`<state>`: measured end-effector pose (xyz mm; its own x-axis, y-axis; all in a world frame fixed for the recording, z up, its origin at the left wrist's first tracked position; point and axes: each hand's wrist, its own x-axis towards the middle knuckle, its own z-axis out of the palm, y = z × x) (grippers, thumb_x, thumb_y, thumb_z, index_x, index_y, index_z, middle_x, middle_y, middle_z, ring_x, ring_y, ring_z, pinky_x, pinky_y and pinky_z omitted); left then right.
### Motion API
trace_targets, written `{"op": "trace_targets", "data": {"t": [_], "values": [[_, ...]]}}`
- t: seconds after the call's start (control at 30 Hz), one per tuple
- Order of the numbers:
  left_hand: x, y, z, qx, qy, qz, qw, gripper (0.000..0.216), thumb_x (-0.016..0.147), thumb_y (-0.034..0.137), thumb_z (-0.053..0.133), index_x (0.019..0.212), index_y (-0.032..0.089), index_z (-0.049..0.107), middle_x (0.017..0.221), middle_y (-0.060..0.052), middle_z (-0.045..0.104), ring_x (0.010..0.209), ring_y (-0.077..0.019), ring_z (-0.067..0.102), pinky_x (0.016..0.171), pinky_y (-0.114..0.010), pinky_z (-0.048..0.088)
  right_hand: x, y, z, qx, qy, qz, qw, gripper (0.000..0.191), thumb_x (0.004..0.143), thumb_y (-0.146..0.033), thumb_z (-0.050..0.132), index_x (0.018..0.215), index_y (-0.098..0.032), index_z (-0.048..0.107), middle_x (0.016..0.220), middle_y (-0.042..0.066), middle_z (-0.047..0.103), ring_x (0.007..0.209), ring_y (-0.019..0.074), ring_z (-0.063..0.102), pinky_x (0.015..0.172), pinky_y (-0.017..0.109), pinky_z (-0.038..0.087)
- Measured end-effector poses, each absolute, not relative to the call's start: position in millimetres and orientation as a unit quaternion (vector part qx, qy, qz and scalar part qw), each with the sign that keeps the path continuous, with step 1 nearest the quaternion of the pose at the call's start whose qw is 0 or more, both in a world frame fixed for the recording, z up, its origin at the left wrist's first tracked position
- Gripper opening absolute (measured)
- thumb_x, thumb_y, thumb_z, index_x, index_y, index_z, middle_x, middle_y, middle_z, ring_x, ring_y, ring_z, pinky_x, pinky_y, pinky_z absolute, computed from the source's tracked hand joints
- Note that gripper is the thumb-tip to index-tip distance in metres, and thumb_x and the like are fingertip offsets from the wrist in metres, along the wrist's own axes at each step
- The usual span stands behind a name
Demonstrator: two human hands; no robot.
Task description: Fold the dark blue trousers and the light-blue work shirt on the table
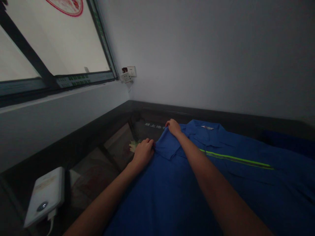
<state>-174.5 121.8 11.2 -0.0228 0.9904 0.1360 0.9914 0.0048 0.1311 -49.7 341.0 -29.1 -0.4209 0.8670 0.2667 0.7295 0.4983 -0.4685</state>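
A blue work shirt (236, 177) with a yellow-green reflective stripe lies spread on a dark glossy surface. Its collar, with a small white label inside, is at the far edge. My right hand (173, 127) pinches a folded corner of the shirt just left of the collar. Lower and to the left, my left hand (144, 150) grips the shirt's left edge between thumb and fingers. Between the two hands the cloth is drawn straight. My right forearm crosses over the shirt's front and hides part of it.
A white power bank (45, 195) with a cable plugged in lies at the lower left. Wall sockets (129, 72) are in the corner beside a window (73, 42). A grey wall (209, 55) rises behind the dark surface (152, 114). Dark blue cloth (287, 141) lies at right.
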Motion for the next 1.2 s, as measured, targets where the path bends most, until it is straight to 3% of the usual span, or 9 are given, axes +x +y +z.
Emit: {"op": "trace_targets", "data": {"t": [0.17,0.3,0.43,0.57,0.7,0.87,1.0,1.2], "values": [[-174,122,10,-0.707,-0.699,-0.104,0.011,0.021,0.081,0.015,0.049,0.098,0.019,0.061,0.106,-0.009,0.059,0.1,-0.0246,0.056,0.086,-0.038,0.047,-48,343,-27,-0.486,-0.825,0.151,0.247,0.029,0.089,-0.016,0.046,0.105,-0.022,0.069,0.115,0.008,0.061,0.11,0.02,0.055,0.094,0.031,0.041],[-171,125,5,-0.746,-0.649,-0.145,0.037,0.024,0.085,0.016,0.047,0.105,0.019,0.061,0.117,-0.01,0.056,0.109,-0.0239,0.053,0.094,-0.039,0.045,-45,352,-24,-0.51,-0.806,0.176,0.244,0.034,0.088,-0.017,0.05,0.121,-0.02,0.059,0.111,0.01,0.065,0.103,0.0205,0.059,0.091,0.033,0.044],[-166,126,-1,-0.78,-0.61,-0.136,0.036,0.029,0.086,0.015,0.047,0.112,0.016,0.059,0.129,-0.012,0.053,0.122,-0.0234,0.048,0.105,-0.039,0.04,-46,360,-17,-0.484,-0.818,0.218,0.22,0.039,0.079,-0.011,0.061,0.117,-0.019,0.063,0.101,0.006,0.07,0.09,0.0169,0.064,0.084,0.029,0.047],[-162,126,-12,-0.809,-0.576,-0.112,0.037,0.039,0.091,0.021,0.045,0.128,0.011,0.051,0.145,-0.015,0.041,0.136,-0.0246,0.035,0.112,-0.039,0.033,-49,363,-10,-0.462,-0.825,0.255,0.205,0.043,0.071,0.002,0.055,0.107,-0.016,0.069,0.093,0.004,0.073,0.077,0.0134,0.065,0.075,0.024,0.049],[-164,127,-26,-0.802,-0.587,-0.101,0.049,0.048,0.096,0.031,0.04,0.139,0.011,0.041,0.149,-0.017,0.036,0.138,-0.0255,0.032,0.113,-0.042,0.031,-51,364,-10,-0.453,-0.824,0.266,0.213,0.046,0.071,0.004,0.051,0.108,-0.015,0.07,0.092,0.003,0.074,0.075,0.0131,0.066,0.071,0.022,0.05],[-167,128,-31,-0.777,-0.623,-0.071,0.059,0.047,0.096,0.032,0.04,0.14,0.016,0.042,0.149,-0.016,0.036,0.138,-0.0274,0.034,0.112,-0.044,0.03,-52,359,-18,-0.454,-0.827,0.232,0.236,0.037,0.073,0.002,0.055,0.101,-0.016,0.071,0.094,0.004,0.072,0.086,0.0144,0.066,0.08,0.025,0.049],[-166,126,-30,-0.772,-0.628,-0.075,0.07,0.046,0.095,0.032,0.041,0.139,0.018,0.043,0.148,-0.015,0.038,0.137,-0.0269,0.036,0.113,-0.047,0.027,-49,344,-18,-0.46,-0.827,0.169,0.275,0.025,0.08,-0.011,0.061,0.102,-0.021,0.069,0.114,0.007,0.064,0.112,0.021,0.054,0.098,0.036,0.04],[-158,125,-24,-0.791,-0.599,-0.095,0.08,0.047,0.094,0.026,0.039,0.138,0.01,0.043,0.15,-0.017,0.034,0.141,-0.0259,0.027,0.117,-0.046,0.02,-46,308,-16,-0.431,-0.863,0.104,0.242,0.028,0.095,-0.022,0.04,0.106,-0.017,0.066,0.115,0.013,0.063,0.115,0.0228,0.052,0.101,0.035,0.037]]}}
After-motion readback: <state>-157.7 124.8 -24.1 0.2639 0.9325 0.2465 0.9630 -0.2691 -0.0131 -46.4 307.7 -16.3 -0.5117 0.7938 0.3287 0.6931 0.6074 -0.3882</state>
